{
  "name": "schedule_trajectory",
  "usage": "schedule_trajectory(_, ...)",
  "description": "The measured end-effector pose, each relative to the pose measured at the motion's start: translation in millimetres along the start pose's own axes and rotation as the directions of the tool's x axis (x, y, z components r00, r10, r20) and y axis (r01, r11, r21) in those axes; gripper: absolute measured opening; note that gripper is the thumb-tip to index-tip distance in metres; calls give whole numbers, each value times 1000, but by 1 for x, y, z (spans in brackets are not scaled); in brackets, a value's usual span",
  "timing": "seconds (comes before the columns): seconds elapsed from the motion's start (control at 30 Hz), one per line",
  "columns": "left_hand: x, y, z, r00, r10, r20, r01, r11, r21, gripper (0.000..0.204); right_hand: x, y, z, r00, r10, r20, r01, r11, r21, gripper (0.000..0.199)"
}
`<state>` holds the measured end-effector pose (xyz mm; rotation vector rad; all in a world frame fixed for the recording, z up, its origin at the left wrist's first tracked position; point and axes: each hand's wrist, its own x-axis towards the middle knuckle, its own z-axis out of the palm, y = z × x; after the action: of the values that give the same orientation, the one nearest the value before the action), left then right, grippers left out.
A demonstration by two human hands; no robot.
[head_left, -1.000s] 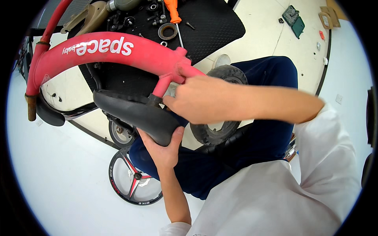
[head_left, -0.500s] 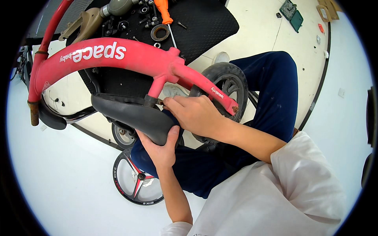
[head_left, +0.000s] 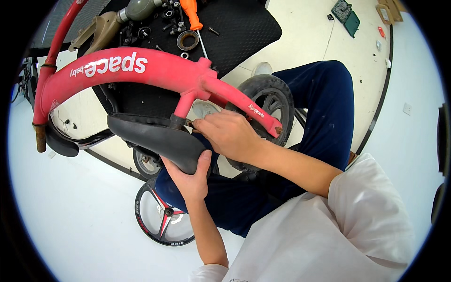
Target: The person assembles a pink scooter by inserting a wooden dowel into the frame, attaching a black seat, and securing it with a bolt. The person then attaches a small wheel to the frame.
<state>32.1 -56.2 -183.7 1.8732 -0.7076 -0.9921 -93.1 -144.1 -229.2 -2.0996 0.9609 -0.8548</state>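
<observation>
A red child's bike frame (head_left: 159, 70) lies upside down across the view, its black saddle (head_left: 152, 137) hanging below the seat tube. My left hand (head_left: 192, 181) is wrapped round the saddle's near end, thumb on the side facing me, other fingers hidden beneath. At the dark seat clamp (head_left: 176, 121), where the tube meets the saddle, my right hand (head_left: 230, 135) has its fingers closed on a small brownish bolt or lever (head_left: 189, 123). The fingertips partly cover that piece. Behind my right wrist stands a black wheel (head_left: 284, 105), close to the frame's rear fork (head_left: 244, 105).
Beyond the frame, a black padded surface (head_left: 244, 28) carries an orange screwdriver (head_left: 191, 14), a metal ring (head_left: 188, 40) and several small parts. A spoked wheel (head_left: 149, 225) lies at lower left. A green case (head_left: 347, 19) rests on the floor at far right.
Hardly anything differs. The view has shifted slightly, and both hands keep the same grips on the saddle and at the seat clamp.
</observation>
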Motion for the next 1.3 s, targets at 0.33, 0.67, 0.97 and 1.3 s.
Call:
schedule_trajectory(0.33, 0, 1, 0, 1000, -4, -10, 4, 1000, 25, 82, 3, -3, 4, 997, 54, 52, -57, 997, 58, 18)
schedule_trajectory(0.67, -1, -3, 2, 997, 32, -68, -32, 999, -3, 81, -1, -19, 14, 987, 157, -19, -156, 986, 65, 19)
schedule_trajectory(0.97, 3, -2, -4, 1000, 21, -5, -21, 999, -30, 79, 11, -20, 0, 884, 421, 204, -468, 796, 384, 15)
schedule_trajectory(1.3, 0, 5, 6, 1000, 14, -6, -14, 1000, 5, 73, 20, 1, -25, 939, 74, 335, -67, 997, -34, 14)
